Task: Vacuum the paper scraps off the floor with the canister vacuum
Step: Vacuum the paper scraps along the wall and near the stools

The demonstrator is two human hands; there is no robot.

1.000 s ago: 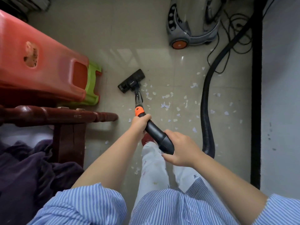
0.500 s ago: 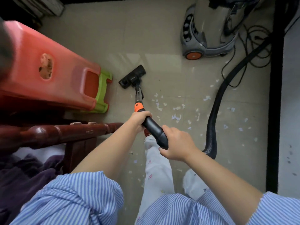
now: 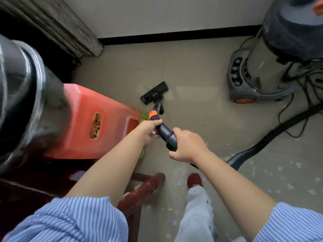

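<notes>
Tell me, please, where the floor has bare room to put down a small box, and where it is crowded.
Bare floor lies between the black baseboard, the floor nozzle and the canister vacuum. Crowded: cords and hose at right, paper scraps lower right, red stool left.

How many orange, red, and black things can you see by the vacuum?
Orange: 3, the wheel, the collar, the stool
Red: 2, the shoe, the rail
Black: 2, the nozzle, the hose
Total: 7
</notes>
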